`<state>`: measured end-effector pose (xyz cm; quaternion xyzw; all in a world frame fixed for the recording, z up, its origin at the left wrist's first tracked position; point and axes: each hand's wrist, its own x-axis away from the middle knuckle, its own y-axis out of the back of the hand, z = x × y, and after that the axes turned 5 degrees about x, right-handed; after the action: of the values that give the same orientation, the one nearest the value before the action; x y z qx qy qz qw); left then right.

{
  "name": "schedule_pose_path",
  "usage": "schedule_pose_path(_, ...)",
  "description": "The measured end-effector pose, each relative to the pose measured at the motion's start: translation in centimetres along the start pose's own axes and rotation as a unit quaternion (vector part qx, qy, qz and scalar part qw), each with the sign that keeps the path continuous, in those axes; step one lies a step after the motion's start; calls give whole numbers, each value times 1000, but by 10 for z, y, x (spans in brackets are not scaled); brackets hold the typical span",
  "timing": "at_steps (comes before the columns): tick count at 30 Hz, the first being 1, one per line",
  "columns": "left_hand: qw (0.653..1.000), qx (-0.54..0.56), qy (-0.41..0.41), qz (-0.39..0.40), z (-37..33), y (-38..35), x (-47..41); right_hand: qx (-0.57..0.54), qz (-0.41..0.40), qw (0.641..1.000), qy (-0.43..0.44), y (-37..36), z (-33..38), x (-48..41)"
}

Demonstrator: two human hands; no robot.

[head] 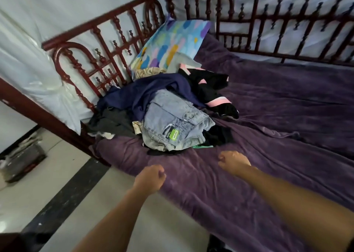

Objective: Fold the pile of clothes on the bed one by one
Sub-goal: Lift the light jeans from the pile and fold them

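**Hands near pile, nothing picked yet**

Clothes pile [162, 113] sits on the bed [268, 136] by its left edge, close to the far-left corner where the pillow [172, 42] leans on the red rail [107, 46]. Pale blue jeans [172, 121] w/ a green tag lie on top, at the front of the pile. A dark blue piece [145, 94] is behind them. A black-and-pink piece [208, 87] is on the right side.

L hand [151, 179] hangs over the near edge of the bed. R hand [232, 161] is over the purple cover, just in front of the pile. Both have fingers curled in tight like fists & hold nothing. Neither touches the clothes.

I think step 1 is to take one piece only. Jeans look like the best pick, bc they are on top & nearest. Open both hands, grab the waist w/ one hand on each side & lift up so other pieces drop off.

Room: right of the pile is a wide stretch of purple cover, a good spot to lay the jeans flat. Rail blocks the left & far edges, so pull toward the near edge. Don't let the legs slide off onto the floor [57, 175].
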<state>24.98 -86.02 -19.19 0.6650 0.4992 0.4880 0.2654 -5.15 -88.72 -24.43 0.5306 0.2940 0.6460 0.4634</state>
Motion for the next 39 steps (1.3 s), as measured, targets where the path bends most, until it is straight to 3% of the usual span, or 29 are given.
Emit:
schedule_pose_path(10,999,-2,17,31,52,72,-129,-55,29,998,-13,25,91,-122)
schedule_pose_path(18,982,-68,-109,135,78,91,-273,-87,41,986,-137,-6,134,-214)
schedule_pose_path(23,950,-123,-257,132,75,86,-351,-45,-19,976,-214,3,142,-288)
schedule_pose_path(28,878,-176,-416,158,80,39,-389,38,-1,979,-200,-6,137,-349)
schedule_pose_path(31,836,-252,-432,225,97,7,-397,67,-1,976,-207,-28,133,-356)
schedule_pose_path(35,812,-309,-457,193,120,-11,-405,-53,-57,962,-262,-55,140,-335)
schedule_pose_path(39,863,-199,-412,212,116,1,-405,-224,-108,910,-332,-43,150,-295)
